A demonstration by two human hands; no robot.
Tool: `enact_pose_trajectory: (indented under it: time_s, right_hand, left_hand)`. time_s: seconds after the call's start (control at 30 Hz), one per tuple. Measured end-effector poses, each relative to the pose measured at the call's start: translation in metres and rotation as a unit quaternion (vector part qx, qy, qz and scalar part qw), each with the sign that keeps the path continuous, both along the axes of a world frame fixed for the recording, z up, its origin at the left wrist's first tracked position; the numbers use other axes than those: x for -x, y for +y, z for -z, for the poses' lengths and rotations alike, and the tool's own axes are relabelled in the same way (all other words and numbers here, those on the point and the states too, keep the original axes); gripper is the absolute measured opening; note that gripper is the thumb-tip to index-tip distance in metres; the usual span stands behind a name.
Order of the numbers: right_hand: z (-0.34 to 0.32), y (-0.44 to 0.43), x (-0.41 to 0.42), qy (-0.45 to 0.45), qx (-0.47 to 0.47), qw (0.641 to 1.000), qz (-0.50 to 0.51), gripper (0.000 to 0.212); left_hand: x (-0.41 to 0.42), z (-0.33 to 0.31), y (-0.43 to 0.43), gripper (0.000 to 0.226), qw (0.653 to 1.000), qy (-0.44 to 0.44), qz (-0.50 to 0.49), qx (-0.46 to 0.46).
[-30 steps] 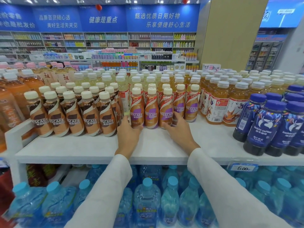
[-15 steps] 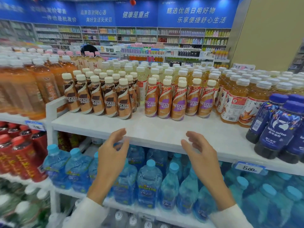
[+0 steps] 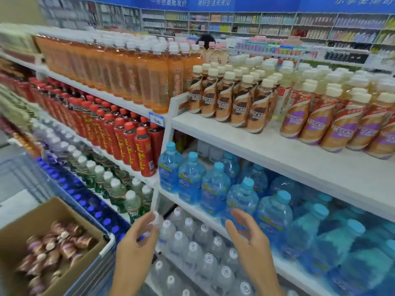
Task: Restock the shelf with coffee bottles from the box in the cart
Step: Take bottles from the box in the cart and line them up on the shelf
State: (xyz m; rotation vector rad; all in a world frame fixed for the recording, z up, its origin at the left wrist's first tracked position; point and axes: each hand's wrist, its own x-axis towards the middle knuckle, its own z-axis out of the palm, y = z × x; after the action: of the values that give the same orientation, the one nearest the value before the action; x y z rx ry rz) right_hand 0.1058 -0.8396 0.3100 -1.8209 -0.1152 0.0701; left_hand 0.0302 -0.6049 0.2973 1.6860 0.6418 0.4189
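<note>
White shelf (image 3: 288,154) above my empty hands: brown coffee bottles (image 3: 230,99) up-left, purple-label coffee bottles (image 3: 333,122) up-right.

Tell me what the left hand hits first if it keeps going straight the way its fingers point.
The left hand is open and empty, fingers aimed up and forward. Its fingertips already overlap the white shelf upright in the picture, so that probably comes first, though depth is unclear; the green-labelled water bottles stand just left of it.

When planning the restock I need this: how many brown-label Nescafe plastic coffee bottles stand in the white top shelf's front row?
5 brown-label bottles in front, left to right: first, second, third, fourth, fifth. More stand behind them, partly hidden.
</note>
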Motion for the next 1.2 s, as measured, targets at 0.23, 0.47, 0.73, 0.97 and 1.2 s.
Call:
enact_pose_trajectory:
  time_s: [0.23,0.47,0.73,0.97,1.2]
  right_hand:
    - [0.045,0.14,0.041,0.113,0.041,0.987,-0.11,0.025]
    - [0.116,0.248,0.087,0.153,0.109,0.967,-0.175,0.031]
    - [0.136,0.335,0.114,0.201,0.174,0.929,-0.257,0.025]
    - [0.139,0.412,0.083,0.233,0.16,0.901,-0.329,0.024]
    - [0.165,0.487,0.017,0.227,0.202,0.865,-0.4,0.023]
  left_hand:
    - [0.096,0.053,0.114,0.029,0.992,0.025,-0.126,0.021]
    - [0.18,0.096,0.191,0.04,0.974,0.052,-0.212,0.065]
    - [0.219,0.12,0.241,0.029,0.947,0.106,-0.287,0.093]
    - [0.191,0.142,0.29,0.031,0.935,0.139,-0.306,0.113]
    - [0.137,0.155,0.353,0.026,0.921,0.198,-0.315,0.116]
